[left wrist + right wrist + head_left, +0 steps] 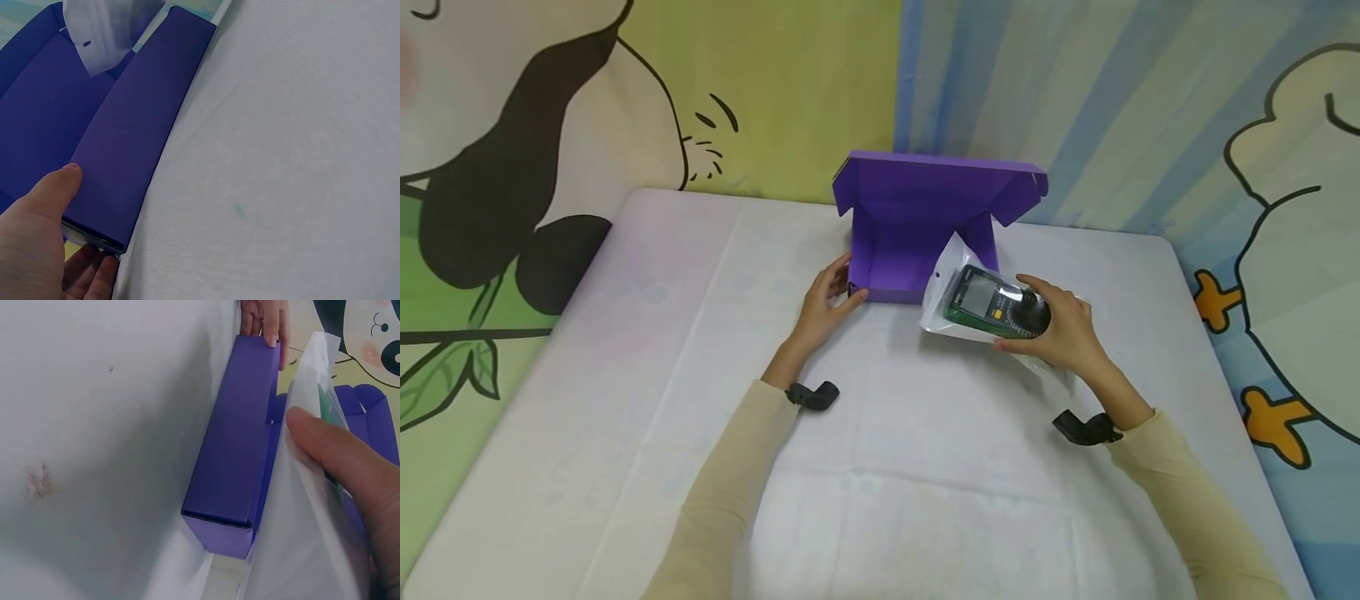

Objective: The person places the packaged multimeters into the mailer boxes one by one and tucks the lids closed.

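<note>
A purple cardboard box stands at the back of the table with its lid raised. My left hand grips its front left corner, the thumb on the front wall and the fingers round the side, as the left wrist view shows. In my right hand is a dark digital multimeter with a green edge, inside a clear-and-white plastic bag. Thumb and fingers hold it across its dial end. The bag's far corner overlaps the box opening at the front right. In the right wrist view, the white bag hides the meter's body.
A white cloth covers the table. Directly behind the box hangs a printed curtain with cartoon animals. The raised lid leans back close to it.
</note>
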### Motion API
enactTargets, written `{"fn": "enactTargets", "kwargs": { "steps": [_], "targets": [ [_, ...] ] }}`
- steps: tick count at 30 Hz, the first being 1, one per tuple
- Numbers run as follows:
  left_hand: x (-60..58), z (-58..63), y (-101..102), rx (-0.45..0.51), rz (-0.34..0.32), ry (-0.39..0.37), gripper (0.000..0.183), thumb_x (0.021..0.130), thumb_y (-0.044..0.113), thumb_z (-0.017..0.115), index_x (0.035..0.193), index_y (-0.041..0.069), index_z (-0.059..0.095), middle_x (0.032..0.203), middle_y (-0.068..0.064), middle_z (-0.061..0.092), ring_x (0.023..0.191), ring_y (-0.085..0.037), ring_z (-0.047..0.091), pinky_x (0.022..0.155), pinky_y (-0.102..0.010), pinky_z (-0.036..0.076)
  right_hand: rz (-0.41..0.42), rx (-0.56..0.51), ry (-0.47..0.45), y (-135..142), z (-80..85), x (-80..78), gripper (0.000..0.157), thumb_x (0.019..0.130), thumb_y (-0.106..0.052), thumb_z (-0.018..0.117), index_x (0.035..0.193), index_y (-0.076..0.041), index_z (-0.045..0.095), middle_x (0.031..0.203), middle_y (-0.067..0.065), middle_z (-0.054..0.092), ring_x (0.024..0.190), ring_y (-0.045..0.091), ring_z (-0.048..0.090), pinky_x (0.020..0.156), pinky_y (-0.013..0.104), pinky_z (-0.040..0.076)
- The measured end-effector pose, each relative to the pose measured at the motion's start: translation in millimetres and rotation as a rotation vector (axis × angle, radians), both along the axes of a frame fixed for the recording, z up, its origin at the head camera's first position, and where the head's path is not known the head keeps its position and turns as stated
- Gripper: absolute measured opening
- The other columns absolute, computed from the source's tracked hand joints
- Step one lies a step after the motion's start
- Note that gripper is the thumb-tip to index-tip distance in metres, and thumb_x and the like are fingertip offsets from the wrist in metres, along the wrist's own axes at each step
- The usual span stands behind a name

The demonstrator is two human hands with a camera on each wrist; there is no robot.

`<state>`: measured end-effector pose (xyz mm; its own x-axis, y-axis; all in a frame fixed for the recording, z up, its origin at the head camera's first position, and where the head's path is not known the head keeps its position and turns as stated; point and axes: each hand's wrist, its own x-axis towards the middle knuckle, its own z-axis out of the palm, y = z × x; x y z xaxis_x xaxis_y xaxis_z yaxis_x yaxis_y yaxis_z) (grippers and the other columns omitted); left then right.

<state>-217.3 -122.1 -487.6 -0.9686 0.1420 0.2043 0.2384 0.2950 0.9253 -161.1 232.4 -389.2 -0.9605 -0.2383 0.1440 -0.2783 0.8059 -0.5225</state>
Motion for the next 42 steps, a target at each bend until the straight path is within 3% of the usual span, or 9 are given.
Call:
{"fn": "enactTargets", "kwargs": {
  "steps": [11, 19, 26, 31, 36, 42],
  "targets": [
    [1.4, -1.3, 0, 0.002, -0.004, 0.005, 0.068, 0.085, 0.033, 0.067, 0.144, 0.025, 0.033, 0.136, -0.009, 0.044, 0.124, -0.020, 0.046, 0.103, -0.030, 0.042, -0.010, 0.085, -0.079, -5, 6.2, -21.3, 0.095, 0.058, -0.043, 0.086, 0.138, -0.012, 0.043, 0.124, 0.020, 0.055, 0.108, 0.039, 0.047, 0.087, 0.057, 0.026],
    [4.5, -1.6, 1, 0.001, -0.017, 0.000, 0.068, 0.086, 0.027, 0.067, 0.144, 0.021, 0.033, 0.136, -0.013, 0.043, 0.123, -0.024, 0.047, 0.103, -0.031, 0.042, -0.016, 0.130, -0.148, -13, 9.3, -38.0, 0.100, 0.057, -0.049, 0.085, 0.139, -0.010, 0.041, 0.129, 0.022, 0.051, 0.109, 0.041, 0.045, 0.087, 0.057, 0.026],
    [17.8, 27.1, 2, 0.027, -0.033, 0.003, 0.065, 0.087, 0.013, 0.065, 0.143, 0.007, 0.032, 0.134, -0.022, 0.042, 0.123, -0.034, 0.045, 0.104, -0.043, 0.041, -0.012, 0.143, -0.192, -21, 13.5, -51.8, 0.100, 0.060, -0.053, 0.081, 0.140, -0.011, 0.038, 0.130, 0.022, 0.050, 0.113, 0.040, 0.045, 0.088, 0.057, 0.029],
    [20.8, 34.0, 3, 0.007, -0.033, 0.026, 0.064, 0.087, 0.011, 0.064, 0.143, 0.004, 0.032, 0.132, -0.023, 0.043, 0.122, -0.034, 0.046, 0.103, -0.044, 0.042, -0.011, 0.191, -0.196, -24, 17.7, -61.5, 0.102, 0.060, -0.056, 0.080, 0.141, -0.010, 0.038, 0.130, 0.024, 0.050, 0.114, 0.042, 0.045, 0.088, 0.058, 0.032],
    [19.6, 32.1, 2, 0.018, -0.036, 0.037, 0.064, 0.087, 0.012, 0.065, 0.143, 0.004, 0.033, 0.132, -0.023, 0.044, 0.121, -0.034, 0.046, 0.102, -0.045, 0.042, -0.019, 0.268, -0.169, -30, 17.8, -68.2, 0.104, 0.061, -0.061, 0.077, 0.141, -0.009, 0.036, 0.131, 0.027, 0.047, 0.115, 0.044, 0.043, 0.089, 0.060, 0.030],
    [4.7, 2.2, -1, -0.002, -0.009, 0.046, 0.066, 0.086, 0.025, 0.067, 0.144, 0.021, 0.034, 0.133, -0.013, 0.046, 0.121, -0.023, 0.048, 0.101, -0.030, 0.044, -0.006, 0.349, -0.116, -38, 17.8, -74.0, 0.099, 0.063, -0.059, 0.076, 0.140, -0.008, 0.039, 0.130, 0.027, 0.048, 0.113, 0.045, 0.042, 0.091, 0.061, 0.030]
  ]
}}
